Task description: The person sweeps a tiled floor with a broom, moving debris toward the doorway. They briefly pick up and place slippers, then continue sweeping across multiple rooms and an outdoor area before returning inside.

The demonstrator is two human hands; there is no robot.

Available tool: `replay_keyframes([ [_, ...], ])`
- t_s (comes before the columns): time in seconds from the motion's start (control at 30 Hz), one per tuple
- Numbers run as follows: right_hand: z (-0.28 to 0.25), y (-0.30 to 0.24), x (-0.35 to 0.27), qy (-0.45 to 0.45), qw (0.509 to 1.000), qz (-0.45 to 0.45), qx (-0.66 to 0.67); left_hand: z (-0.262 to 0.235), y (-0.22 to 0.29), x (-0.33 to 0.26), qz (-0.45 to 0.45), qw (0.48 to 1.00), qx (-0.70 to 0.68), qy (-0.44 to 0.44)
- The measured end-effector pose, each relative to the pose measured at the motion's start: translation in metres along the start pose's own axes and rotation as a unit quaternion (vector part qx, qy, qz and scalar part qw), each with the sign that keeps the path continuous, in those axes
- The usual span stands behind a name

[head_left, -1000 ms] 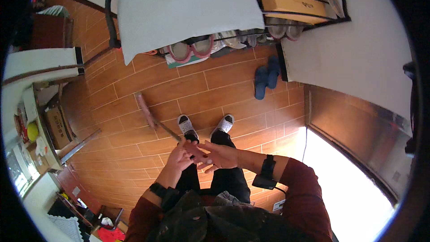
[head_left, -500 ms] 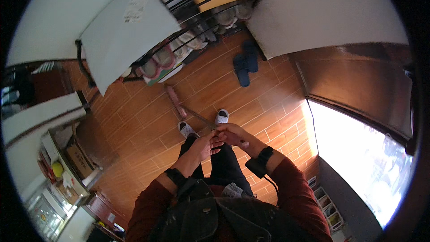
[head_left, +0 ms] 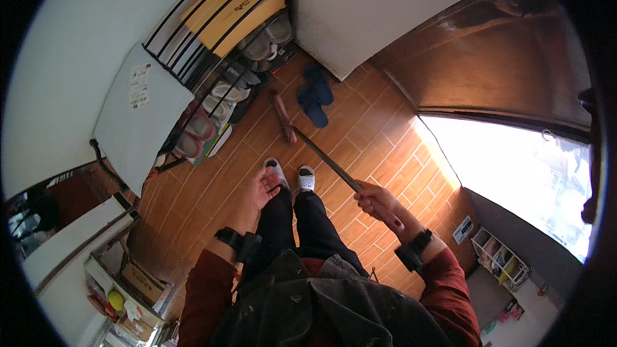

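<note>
I stand on a brown tiled floor, looking down at my legs and white slippers [head_left: 290, 175]. My right hand [head_left: 378, 204] is closed around the handle of a broom [head_left: 321, 155]. Its reddish head [head_left: 282, 115] rests on the floor ahead of my feet, near a pair of blue slippers [head_left: 315, 95]. My left hand [head_left: 259, 186] hangs open beside my left thigh and holds nothing. Both wrists wear black bands.
A black wire shoe rack [head_left: 225, 58] with several shoes and a yellow board stands against the wall ahead left. A white panel [head_left: 144, 115] leans beside it. A bright doorway [head_left: 514, 180] lies to the right. Boxes and clutter [head_left: 128, 283] sit at lower left.
My left hand has let go of the broom handle and dropped to my side. The right hand alone holds it, moved out to the right. The view has swung left.
</note>
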State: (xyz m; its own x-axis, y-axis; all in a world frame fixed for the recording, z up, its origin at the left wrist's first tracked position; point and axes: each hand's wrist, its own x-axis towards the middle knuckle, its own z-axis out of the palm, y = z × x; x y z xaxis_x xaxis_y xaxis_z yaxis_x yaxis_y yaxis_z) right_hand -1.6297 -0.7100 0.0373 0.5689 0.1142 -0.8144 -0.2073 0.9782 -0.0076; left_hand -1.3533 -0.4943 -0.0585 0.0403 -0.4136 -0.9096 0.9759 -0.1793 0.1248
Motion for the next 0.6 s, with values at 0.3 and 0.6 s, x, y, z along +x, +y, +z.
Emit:
replay_keyframes([
  [0.3, 0.070, -0.009, -0.112, 0.193, 0.977, -0.044, -0.076, 0.038, 0.066, 0.082, -0.013, 1.000, 0.003, 0.012],
  [0.6, 0.078, -0.041, -0.052, 0.196, 0.935, -0.249, 0.157, 0.098, 0.099, 0.111, -0.023, 0.998, 0.066, 0.003],
])
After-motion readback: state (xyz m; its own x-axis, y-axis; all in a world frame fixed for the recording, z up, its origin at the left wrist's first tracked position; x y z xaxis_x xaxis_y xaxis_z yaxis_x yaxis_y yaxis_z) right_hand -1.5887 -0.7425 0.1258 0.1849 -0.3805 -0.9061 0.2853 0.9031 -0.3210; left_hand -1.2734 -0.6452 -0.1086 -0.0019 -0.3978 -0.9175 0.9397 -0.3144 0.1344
